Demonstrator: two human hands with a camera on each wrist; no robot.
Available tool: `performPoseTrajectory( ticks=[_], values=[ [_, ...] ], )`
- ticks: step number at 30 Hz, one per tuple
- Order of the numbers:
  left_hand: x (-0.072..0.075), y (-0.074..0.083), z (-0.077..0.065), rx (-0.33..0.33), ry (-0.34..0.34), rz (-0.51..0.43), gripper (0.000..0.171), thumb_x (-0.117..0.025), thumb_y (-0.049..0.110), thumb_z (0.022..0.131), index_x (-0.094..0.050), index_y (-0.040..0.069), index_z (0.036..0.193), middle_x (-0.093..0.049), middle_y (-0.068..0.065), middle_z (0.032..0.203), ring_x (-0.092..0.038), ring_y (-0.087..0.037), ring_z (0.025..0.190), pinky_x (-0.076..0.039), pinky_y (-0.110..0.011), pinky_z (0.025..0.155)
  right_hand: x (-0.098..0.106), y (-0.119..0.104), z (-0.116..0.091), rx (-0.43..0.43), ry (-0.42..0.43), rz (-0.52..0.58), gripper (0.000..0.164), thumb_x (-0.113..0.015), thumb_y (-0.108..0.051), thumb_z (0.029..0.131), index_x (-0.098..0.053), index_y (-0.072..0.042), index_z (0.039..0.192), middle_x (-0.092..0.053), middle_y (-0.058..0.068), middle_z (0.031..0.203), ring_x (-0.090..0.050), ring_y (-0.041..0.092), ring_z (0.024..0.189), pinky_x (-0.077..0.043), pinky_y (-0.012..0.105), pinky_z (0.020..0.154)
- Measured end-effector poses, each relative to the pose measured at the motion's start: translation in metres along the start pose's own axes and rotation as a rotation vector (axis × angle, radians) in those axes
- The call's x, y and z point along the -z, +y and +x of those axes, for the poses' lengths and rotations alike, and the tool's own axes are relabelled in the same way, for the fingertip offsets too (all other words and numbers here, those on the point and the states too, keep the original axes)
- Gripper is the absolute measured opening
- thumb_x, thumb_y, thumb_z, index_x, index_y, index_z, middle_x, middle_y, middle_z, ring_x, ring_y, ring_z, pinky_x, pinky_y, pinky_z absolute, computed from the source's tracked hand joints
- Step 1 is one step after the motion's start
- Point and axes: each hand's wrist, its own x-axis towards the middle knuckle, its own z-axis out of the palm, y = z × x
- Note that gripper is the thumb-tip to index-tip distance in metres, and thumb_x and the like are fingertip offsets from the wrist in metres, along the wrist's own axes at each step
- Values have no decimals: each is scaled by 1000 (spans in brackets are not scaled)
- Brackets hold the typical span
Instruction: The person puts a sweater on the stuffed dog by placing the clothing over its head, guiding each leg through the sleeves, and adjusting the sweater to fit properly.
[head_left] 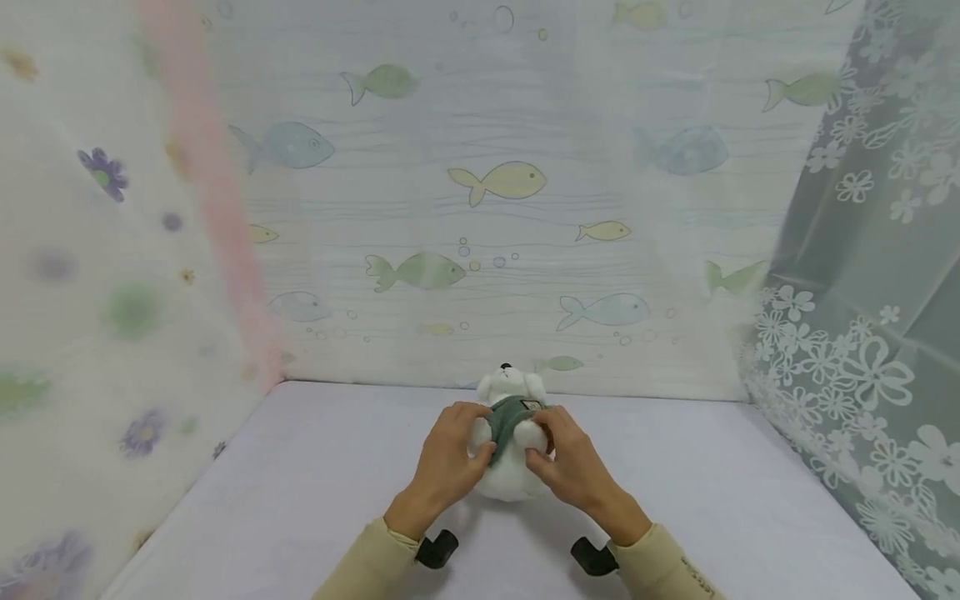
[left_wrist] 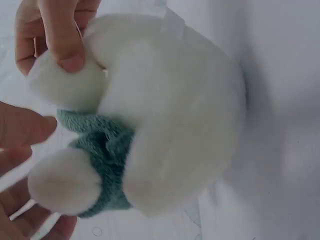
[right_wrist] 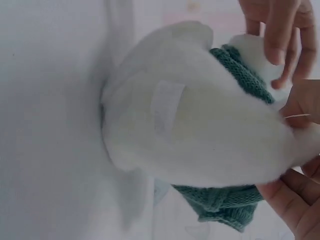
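A white plush dog [head_left: 512, 479] sits facing up on the table, with a green knitted garment [head_left: 507, 415] around its upper body. The garment circles the base of one foreleg [left_wrist: 65, 181]; the other foreleg [left_wrist: 67, 90] is bare. My right hand [head_left: 573, 462] pinches the bare foreleg between thumb and fingers. Around the other foreleg is my left hand [head_left: 450, 454], its fingers behind the paw and its thumb apart from it in the left wrist view. In the right wrist view, a loose end of knit [right_wrist: 220, 205] hangs out beside the dog's back.
A white cloth covers the tabletop [head_left: 337, 467]. Behind it hangs a fish-print curtain [head_left: 495, 217]; a flower-print curtain [head_left: 112, 317] is on the left and a lace curtain [head_left: 862, 375] on the right. A white fabric label [right_wrist: 167, 102] shows on the dog's body.
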Motion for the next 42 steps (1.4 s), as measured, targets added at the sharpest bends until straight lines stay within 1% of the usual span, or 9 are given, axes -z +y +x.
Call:
performPoseTrajectory(
  ticks=[4,8,15,20,25,28,32,39,42],
  values=[
    [-1,2,2,-141,-35,-13,46,-82,13,75,-62,9,116,-64,-3,111,-59,-20,103,-49,-39,83,-4,-2,1,30,15,75,36,-68,8,72,-52,-2,102,-51,0,91,-53,8,72,-50,26,58],
    [-1,4,1,-137,-51,-42,43,-82,14,76,-64,7,114,-67,-3,106,-63,-15,94,-50,-37,79,-6,-10,2,-18,19,184,39,-64,16,74,-51,2,108,-55,5,95,-62,12,73,-53,25,62],
    [2,8,0,-66,-33,-75,30,-81,10,76,-66,8,102,-66,-1,93,-61,-13,85,-50,-33,75,5,-35,7,-303,63,321,42,-63,10,82,-45,11,119,-51,27,112,-66,28,76,-55,33,68],
    [1,8,-1,-63,-38,-88,30,-82,7,74,-65,9,99,-65,0,92,-60,-13,85,-50,-31,74,0,-17,3,-544,-13,411,62,-69,-6,85,-36,1,137,-52,21,118,-66,19,79,-53,27,69],
    [0,8,-1,-63,-44,-107,30,-81,6,75,-64,8,99,-65,-1,93,-60,-13,87,-50,-30,76,-2,-1,1,-653,-79,602,75,-71,-10,85,-25,-5,145,-37,20,143,-65,19,85,-50,27,75],
    [0,8,-1,-63,-44,-117,30,-81,5,75,-64,8,99,-64,-1,94,-60,-13,88,-51,-31,76,-1,2,2,-712,-103,638,81,-73,-14,83,-23,-9,146,-32,19,146,-66,20,89,-49,30,81],
    [0,8,-2,-67,-58,-123,30,-80,5,76,-63,7,101,-64,-1,96,-60,-13,90,-50,-30,77,1,5,2,-741,-149,643,83,-73,-18,83,-22,-7,147,-36,22,144,-65,21,89,-49,32,81],
    [0,8,-2,-83,-80,-129,30,-78,4,78,-62,6,103,-63,-2,98,-60,-13,92,-51,-30,78,9,3,5,-677,-274,613,74,-69,-18,87,-27,-3,146,-41,27,141,-60,22,82,-49,32,68],
    [0,9,-3,-74,-90,-122,29,-77,5,79,-62,6,104,-63,-2,99,-60,-14,93,-51,-30,79,10,0,6,-634,-299,525,69,-70,-22,87,-35,-4,142,-54,18,130,-55,22,82,-47,32,66]
  ],
)
